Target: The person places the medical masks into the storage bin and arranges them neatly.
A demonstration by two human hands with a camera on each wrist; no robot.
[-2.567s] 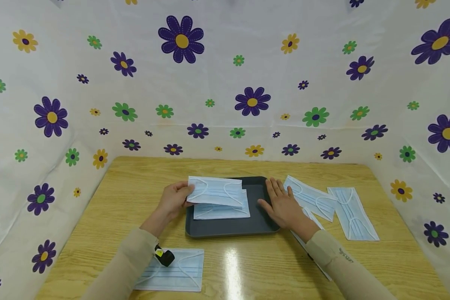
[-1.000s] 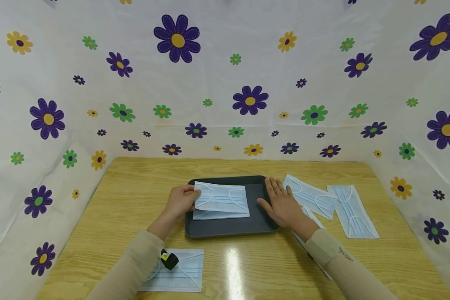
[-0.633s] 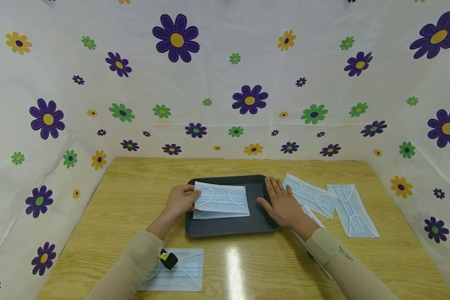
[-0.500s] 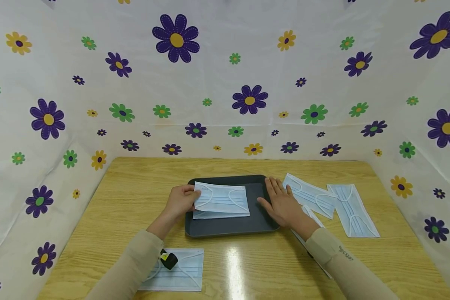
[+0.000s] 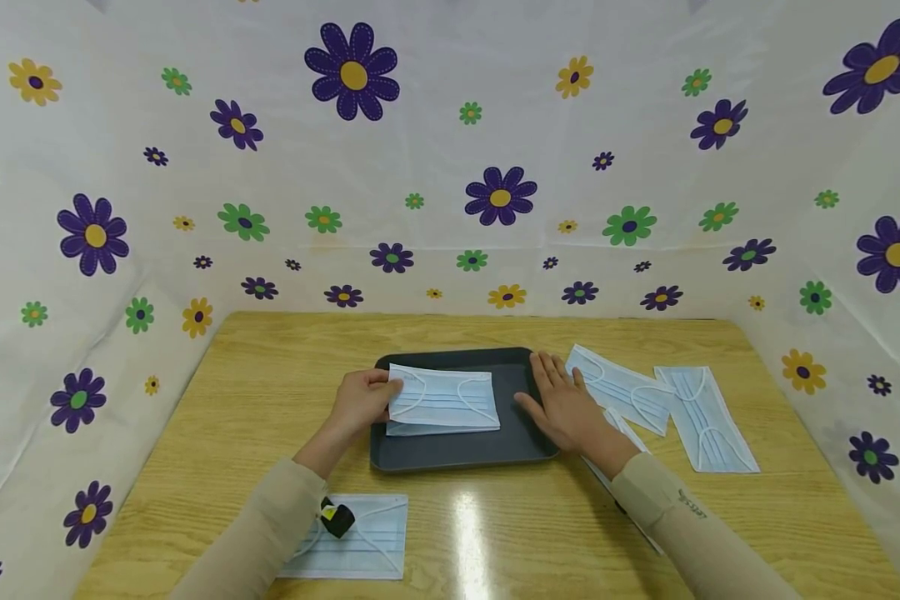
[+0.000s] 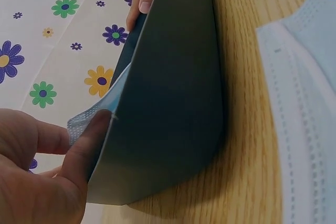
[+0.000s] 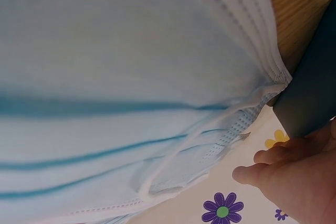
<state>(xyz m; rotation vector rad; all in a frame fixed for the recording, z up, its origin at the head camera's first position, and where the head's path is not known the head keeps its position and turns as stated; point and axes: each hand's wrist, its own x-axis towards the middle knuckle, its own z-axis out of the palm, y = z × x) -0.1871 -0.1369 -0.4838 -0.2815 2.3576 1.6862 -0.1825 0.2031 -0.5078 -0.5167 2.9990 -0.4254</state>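
Note:
My left hand (image 5: 357, 402) pinches the left end of a pale blue face mask (image 5: 441, 395) between thumb and fingers. This mask lies over a second face mask (image 5: 442, 430) in the dark grey tray (image 5: 465, 459), nearly lined up with it; only the lower one's near edge shows. In the left wrist view, the mask end (image 6: 86, 121) comes over the tray wall (image 6: 168, 93) at my fingers. My right hand (image 5: 567, 410) rests against the tray's right rim with its fingers straight. The right wrist view has that hand (image 7: 302, 179) beside the tray's dark side.
Right of the tray lie two more face masks, one slanted (image 5: 622, 390) and one farther right (image 5: 707, 421). Another mask (image 5: 628, 433) is partly under my right forearm. Below my left wrist lies one more mask (image 5: 375, 537) on the wooden table (image 5: 540, 533). Flowered cloth (image 5: 427, 150) encloses the table.
Since the earliest frame, my left hand has lowered the mask and shifted it slightly right, onto the mask in the tray. Over the last second both hands stay still; the right hand has not moved.

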